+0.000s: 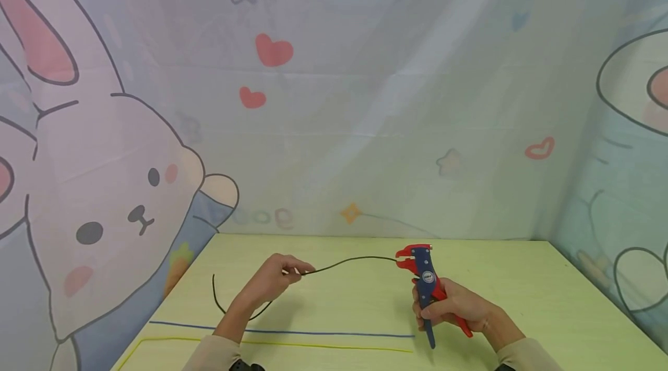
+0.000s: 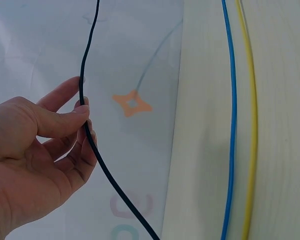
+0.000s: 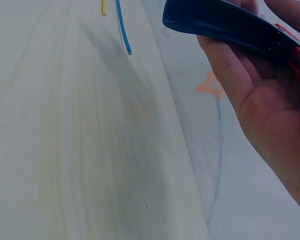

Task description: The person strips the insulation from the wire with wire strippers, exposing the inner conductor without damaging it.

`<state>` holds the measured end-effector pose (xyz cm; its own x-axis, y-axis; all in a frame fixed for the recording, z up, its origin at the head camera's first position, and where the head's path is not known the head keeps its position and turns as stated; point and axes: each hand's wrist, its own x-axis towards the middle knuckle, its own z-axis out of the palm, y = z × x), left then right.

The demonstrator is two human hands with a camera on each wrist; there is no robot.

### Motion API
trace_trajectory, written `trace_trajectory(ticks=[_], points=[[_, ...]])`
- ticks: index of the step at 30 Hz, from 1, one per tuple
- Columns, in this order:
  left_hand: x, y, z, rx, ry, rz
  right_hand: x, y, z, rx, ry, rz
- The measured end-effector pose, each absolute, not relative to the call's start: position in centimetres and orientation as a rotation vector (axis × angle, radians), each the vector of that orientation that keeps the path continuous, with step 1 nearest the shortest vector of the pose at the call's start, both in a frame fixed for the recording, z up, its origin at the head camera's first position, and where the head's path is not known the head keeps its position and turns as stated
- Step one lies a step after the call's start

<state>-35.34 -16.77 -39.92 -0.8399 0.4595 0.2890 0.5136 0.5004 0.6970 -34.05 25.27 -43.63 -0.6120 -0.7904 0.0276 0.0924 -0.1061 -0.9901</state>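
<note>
Between thumb and fingers, my left hand (image 1: 276, 279) pinches a thin black wire (image 1: 360, 258); the left wrist view shows the pinch on the black wire (image 2: 110, 175) closely. One stretch of it arcs rightward to the jaws of a red and blue wire stripper (image 1: 426, 278), where its end meets them; how far it goes in is too small to tell. The other stretch loops down behind my left wrist. My right hand (image 1: 459, 307) grips the stripper by its handles, head upward, above the table. In the right wrist view only the handles (image 3: 225, 22) show.
A blue wire (image 1: 323, 333) and a yellow wire (image 1: 334, 346) lie side by side across the front of the pale wooden table (image 1: 543, 301). Behind the table hangs a printed cloth (image 1: 365, 127) with a rabbit, hearts and stars.
</note>
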Motion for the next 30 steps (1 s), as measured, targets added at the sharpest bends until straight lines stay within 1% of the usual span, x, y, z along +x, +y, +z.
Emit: trace_trajectory(ticks=[19,30], points=[[-35.69,-16.66,-40.03,-0.869,-2.659,-1.297,-34.00,25.45,-43.73,-0.665,1.602,-1.823],[-35.32,-16.27,-39.96,-0.882,-2.654,-1.293,-33.99,25.00,-43.67,-0.701,1.581,-1.799]])
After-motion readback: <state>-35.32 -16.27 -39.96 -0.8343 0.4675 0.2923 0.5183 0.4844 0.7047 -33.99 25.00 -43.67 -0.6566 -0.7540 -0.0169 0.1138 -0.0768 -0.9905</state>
